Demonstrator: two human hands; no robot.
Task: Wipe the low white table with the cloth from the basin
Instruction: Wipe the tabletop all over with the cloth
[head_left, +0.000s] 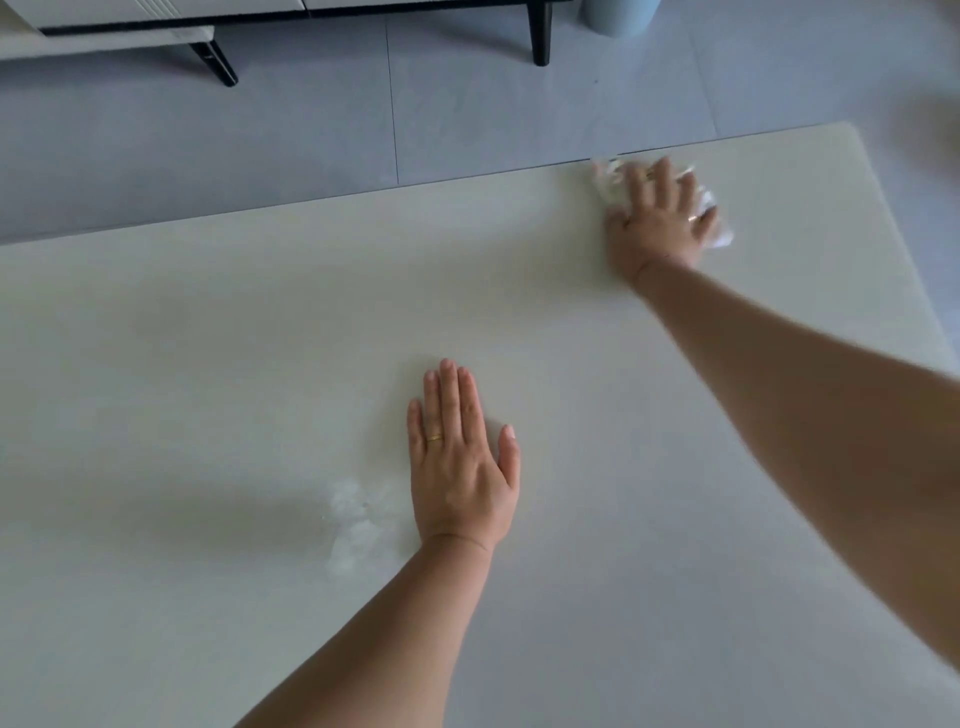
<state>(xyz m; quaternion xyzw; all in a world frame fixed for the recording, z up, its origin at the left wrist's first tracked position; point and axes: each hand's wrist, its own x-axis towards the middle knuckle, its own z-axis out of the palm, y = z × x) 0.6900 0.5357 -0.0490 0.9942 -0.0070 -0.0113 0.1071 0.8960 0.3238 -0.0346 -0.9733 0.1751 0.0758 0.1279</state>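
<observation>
R hand (657, 213), fingers spread flat, presses the cloth (610, 189) onto the table (208, 312) by its far edge, upper right of frame. L hand (460, 457) lies flat, lower centre, bracing. Keep pressure even, overlap strokes; white smear (358, 514) beside L hand prob. needs a pass.

The crumpled white cloth (609, 188) lies under the fingers (666, 179) of the right hand (657, 223). It sticks out around them, near the far edge of the smooth white table (260, 338).

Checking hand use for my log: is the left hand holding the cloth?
No, the left hand lies flat on the table, while the right hand presses the cloth.
</observation>
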